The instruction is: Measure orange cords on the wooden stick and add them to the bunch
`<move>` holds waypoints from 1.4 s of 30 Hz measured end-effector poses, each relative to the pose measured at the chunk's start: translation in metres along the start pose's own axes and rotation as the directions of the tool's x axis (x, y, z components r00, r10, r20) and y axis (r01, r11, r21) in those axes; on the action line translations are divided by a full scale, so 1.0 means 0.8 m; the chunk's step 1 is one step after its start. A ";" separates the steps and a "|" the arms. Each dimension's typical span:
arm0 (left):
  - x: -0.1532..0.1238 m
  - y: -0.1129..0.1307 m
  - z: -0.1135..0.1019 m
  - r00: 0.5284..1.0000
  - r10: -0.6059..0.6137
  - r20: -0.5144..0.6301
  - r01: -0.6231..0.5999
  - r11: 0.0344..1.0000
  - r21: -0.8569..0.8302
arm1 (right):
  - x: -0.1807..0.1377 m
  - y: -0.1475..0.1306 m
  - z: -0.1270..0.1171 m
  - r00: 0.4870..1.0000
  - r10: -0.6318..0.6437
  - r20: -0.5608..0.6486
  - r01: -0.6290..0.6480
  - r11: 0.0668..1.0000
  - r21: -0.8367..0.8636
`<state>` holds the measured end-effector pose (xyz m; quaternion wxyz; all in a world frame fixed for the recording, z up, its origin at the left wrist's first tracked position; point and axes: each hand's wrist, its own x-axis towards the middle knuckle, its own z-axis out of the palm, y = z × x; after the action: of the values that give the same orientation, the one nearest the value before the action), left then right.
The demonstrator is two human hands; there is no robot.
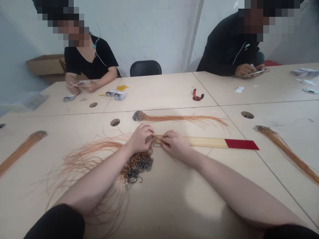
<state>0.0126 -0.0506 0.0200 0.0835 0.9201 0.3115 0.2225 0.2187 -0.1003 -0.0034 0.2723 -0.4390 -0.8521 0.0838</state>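
My left hand (143, 137) is closed in a pinch at the left end of a long flat yellowish strip (206, 141) with a red right end. What its fingertips hold is too small to make out. Close beside it, my right hand (175, 142) pinches at the same end of the strip, and a thin fishing line trails out below its fingers. Under and beside my left wrist lies a heap of dark fishing hooks (139, 166). Orange lines (92, 152) fan out from the heap to the left and toward me.
Bundles of hooks with orange line lie beyond my hands (161, 117), far left (22, 149) and far right (286, 149). Red-handled pliers (198, 95) stand in a table hole. Two people sit across, near small plastic boxes (119, 95) and a phone (255, 73).
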 end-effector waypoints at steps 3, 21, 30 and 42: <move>-0.002 0.000 0.001 0.999 -0.019 -0.027 0.018 1.000 -0.010 | 0.000 0.001 0.002 0.999 0.022 -0.042 -0.021 1.000 0.020; -0.004 0.001 0.003 0.993 0.049 -0.109 -0.049 0.999 0.004 | 0.001 0.003 0.000 0.998 0.034 -0.055 -0.028 0.994 0.105; -0.006 -0.002 0.001 0.976 -0.051 -0.210 0.072 0.993 0.092 | 0.001 0.001 0.000 0.995 0.084 -0.060 -0.075 0.988 0.136; -0.005 -0.024 0.011 0.958 -0.225 -0.180 0.234 0.972 0.028 | 0.002 0.008 -0.002 0.994 0.093 -0.053 -0.083 0.981 0.176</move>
<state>0.0033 -0.0376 0.0054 0.0583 0.8564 0.4275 0.2837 0.2232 -0.0953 -0.0041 0.3313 -0.4533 -0.8126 0.1562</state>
